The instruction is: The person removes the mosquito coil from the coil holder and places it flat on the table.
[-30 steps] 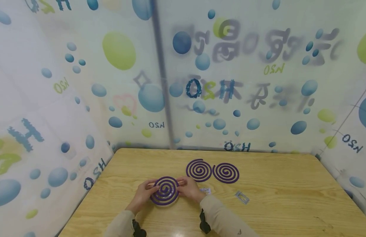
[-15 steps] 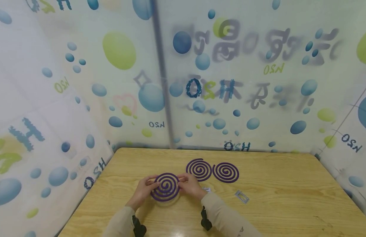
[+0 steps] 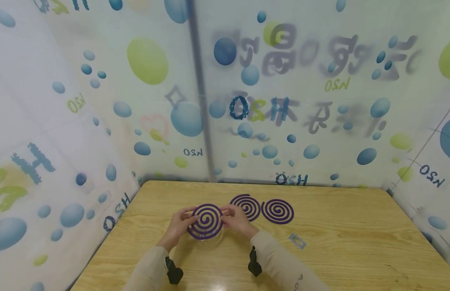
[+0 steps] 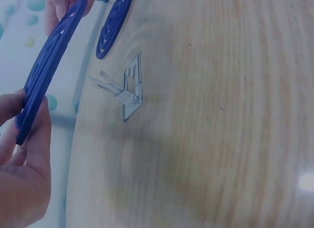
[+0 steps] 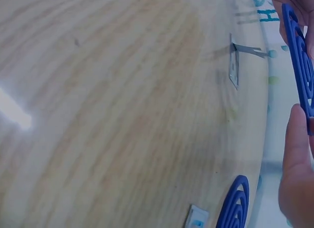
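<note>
Both hands hold a purple mosquito coil [image 3: 206, 220] up off the table, its face tilted towards the head camera. My left hand [image 3: 178, 227] pinches its left edge between thumb and fingers, and my right hand [image 3: 239, 221] pinches the right edge. Below the coil, a thin metal coil stand [image 4: 130, 98] lies on the table with a prong bent upward. In the right wrist view the same stand [image 5: 234, 61] shows beyond a flat stand [image 5: 197, 217]. Two more mosquito coils lie farther back, one [image 3: 249, 202] partly behind my right hand and one [image 3: 277, 211] to its right.
A flat metal stand [image 3: 297, 241] lies on the table to the right of my right forearm. The wooden table [image 3: 355, 234] meets a patterned wall sheet [image 3: 305, 161] at its back edge.
Both hands have raised the held coil and moved it slightly away and to the right. The right arm now covers a small metal piece seen earlier beside it. The two coils behind stay put.
</note>
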Available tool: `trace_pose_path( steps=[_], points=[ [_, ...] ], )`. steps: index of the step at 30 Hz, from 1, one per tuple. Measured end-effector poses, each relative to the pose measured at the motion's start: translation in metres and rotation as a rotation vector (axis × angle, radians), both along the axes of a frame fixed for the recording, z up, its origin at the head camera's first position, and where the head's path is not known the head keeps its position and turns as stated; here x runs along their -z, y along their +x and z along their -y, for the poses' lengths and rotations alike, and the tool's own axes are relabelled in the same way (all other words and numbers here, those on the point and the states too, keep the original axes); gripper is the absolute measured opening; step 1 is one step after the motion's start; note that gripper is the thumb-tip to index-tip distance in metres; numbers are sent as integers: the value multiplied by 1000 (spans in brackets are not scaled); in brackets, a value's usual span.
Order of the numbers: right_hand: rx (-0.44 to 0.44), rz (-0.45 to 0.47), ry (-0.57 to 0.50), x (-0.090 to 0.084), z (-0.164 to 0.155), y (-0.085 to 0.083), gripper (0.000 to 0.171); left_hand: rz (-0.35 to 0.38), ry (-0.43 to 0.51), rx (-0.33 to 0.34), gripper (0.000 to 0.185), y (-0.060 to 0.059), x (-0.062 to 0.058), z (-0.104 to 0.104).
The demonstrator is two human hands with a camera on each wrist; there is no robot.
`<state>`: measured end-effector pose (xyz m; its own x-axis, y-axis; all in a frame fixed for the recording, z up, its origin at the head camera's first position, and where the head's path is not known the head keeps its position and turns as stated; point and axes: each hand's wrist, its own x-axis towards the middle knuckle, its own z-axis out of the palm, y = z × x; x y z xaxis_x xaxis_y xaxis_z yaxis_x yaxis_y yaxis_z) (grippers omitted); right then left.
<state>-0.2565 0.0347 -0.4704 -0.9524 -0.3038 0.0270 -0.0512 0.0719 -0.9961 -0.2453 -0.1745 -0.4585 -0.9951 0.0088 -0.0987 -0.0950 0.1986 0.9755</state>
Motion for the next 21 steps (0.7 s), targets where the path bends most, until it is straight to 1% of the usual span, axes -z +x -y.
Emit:
trace_pose_path(
  steps=[4,9,12,15,18,21],
  points=[
    [8,23,-22,-5,-2,-3,30,-11,-1,-4,38,-4,-4,-2],
    [45,61,-49,-7,-3,-8,30,-23,8,-27,38,-9,-7,-6],
    [69,78,-61,-9,-3,-11,30,-28,36,-46,37,-12,-7,-8],
    [94,76,-68,-11,-5,-13,31,-31,65,-63,36,-14,-6,-9],
    [118,90,-78,-12,-9,-15,31,-28,84,-62,36,-15,-4,-10],
    [137,81,-71,-12,-12,-18,31,-23,87,-51,36,-16,-3,-10]
  ],
)
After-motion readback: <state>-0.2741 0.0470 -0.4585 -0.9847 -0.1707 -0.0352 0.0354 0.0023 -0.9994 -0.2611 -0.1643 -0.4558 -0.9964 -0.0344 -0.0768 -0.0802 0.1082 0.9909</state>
